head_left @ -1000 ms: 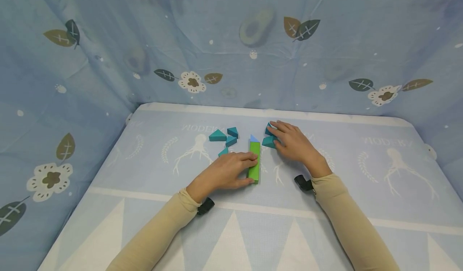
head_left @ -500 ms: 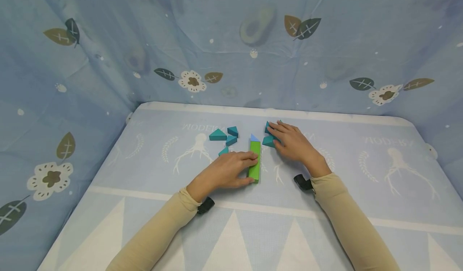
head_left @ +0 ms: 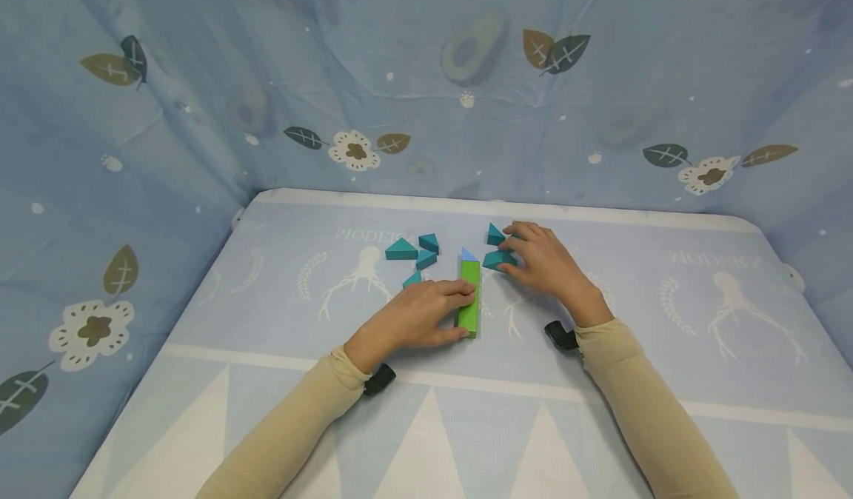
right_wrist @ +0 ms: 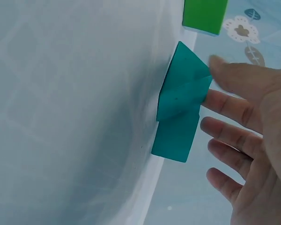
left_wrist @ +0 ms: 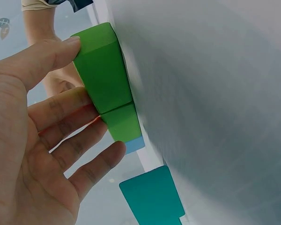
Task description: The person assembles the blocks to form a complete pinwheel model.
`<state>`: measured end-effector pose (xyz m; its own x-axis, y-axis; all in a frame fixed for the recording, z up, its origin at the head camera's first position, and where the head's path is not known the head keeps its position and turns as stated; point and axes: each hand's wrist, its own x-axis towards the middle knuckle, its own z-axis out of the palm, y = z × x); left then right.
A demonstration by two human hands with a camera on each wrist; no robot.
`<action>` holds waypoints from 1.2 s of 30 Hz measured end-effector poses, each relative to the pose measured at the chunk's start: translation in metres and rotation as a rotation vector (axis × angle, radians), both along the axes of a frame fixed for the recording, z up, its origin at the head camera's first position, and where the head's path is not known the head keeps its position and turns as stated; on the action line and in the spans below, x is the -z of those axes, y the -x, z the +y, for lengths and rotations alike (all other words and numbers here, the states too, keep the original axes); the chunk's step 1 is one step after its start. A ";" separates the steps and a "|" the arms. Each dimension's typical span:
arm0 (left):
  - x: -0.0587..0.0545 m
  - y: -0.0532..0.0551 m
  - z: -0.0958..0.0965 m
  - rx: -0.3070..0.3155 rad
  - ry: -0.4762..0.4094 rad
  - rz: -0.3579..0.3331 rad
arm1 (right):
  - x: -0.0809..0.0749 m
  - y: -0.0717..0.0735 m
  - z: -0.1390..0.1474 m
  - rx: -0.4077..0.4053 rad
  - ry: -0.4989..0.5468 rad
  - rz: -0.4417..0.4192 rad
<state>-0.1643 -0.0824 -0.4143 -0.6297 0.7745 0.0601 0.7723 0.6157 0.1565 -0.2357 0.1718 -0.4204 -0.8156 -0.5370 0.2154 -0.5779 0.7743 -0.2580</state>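
Two green blocks [head_left: 469, 306] lie end to end on the cloth, with a pale blue triangular block [head_left: 468, 255] at their far end. My left hand [head_left: 416, 314] rests along their left side, thumb at the near end and fingers at the upper edge. To the right, my right hand [head_left: 545, 263] stands at a teal block [head_left: 496, 260], thumb and index fingertips right at its edge, the other fingers loosely spread. A teal triangular block [head_left: 494, 235] sits just behind that one. More teal shows partly hidden behind the right fingers.
Left of the green blocks lie several teal blocks, among them a wide triangle [head_left: 401, 249] and a small one [head_left: 412, 279] partly covered by my left hand. The table's far edge [head_left: 400, 199] meets a hanging patterned blue cloth [head_left: 413, 62].
My right hand, earlier lying over the teal blocks, has drawn slightly right, and more of those blocks shows. The left hand and the green blocks have not visibly moved.
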 end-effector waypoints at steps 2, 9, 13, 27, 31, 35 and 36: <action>0.000 0.000 0.000 0.000 0.000 0.000 | 0.001 0.000 0.000 0.002 -0.002 -0.006; 0.000 0.000 0.000 -0.002 0.003 0.004 | 0.002 0.001 0.001 0.027 -0.010 -0.001; 0.000 0.000 0.000 -0.009 0.006 0.006 | 0.002 0.001 0.001 0.051 -0.032 0.001; 0.000 -0.001 0.000 -0.016 0.003 0.001 | -0.001 0.001 0.002 0.032 0.014 0.042; -0.001 -0.001 0.000 -0.013 0.000 0.006 | -0.005 0.001 0.003 -0.035 0.044 0.056; -0.001 -0.001 0.001 -0.012 0.003 0.003 | -0.012 -0.001 0.005 -0.069 0.026 0.008; -0.001 -0.001 0.001 -0.012 0.005 0.001 | -0.014 -0.002 0.005 -0.071 0.016 -0.009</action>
